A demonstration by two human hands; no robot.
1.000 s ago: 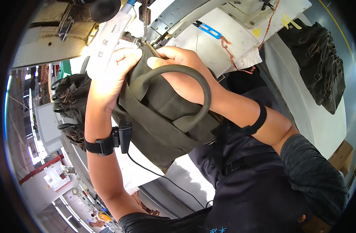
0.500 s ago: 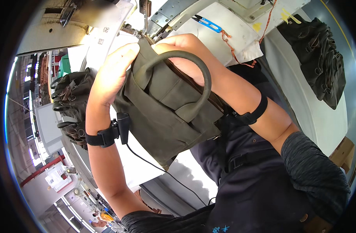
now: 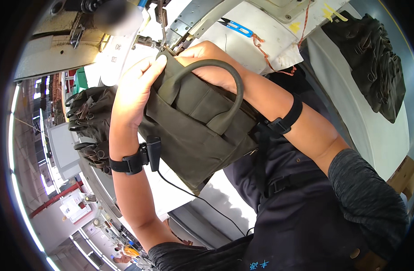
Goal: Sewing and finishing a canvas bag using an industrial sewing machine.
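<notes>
An olive-green cloth bag [image 3: 193,153] with a looped handle [image 3: 236,88] lies beneath a sewing machine's presser foot [image 3: 161,44]. My left hand [image 3: 139,86] pinches the bag's upper edge just in front of the foot, thumb on the fabric. My right hand [image 3: 209,67] is curled behind the handle, gripping the bag along its brass zipper [image 3: 227,99]; some of its fingers are hidden by the fabric. Both wrists wear black straps, the left one with a small black device and cable.
Olive bags [image 3: 91,108] are piled at the left, olive fabric pieces [image 3: 369,63] at the right. Blue thread snips [image 3: 238,28] with an orange cord lie on the machine table [image 3: 279,47]. Cardboard [image 3: 401,174] stands at lower right. Distant people [image 3: 125,250] show at lower left.
The bag has shifted and turned slightly, exposing more zipper behind the handle than a second ago. My right hand has moved up toward the machine; my left hand still pinches near the foot.
</notes>
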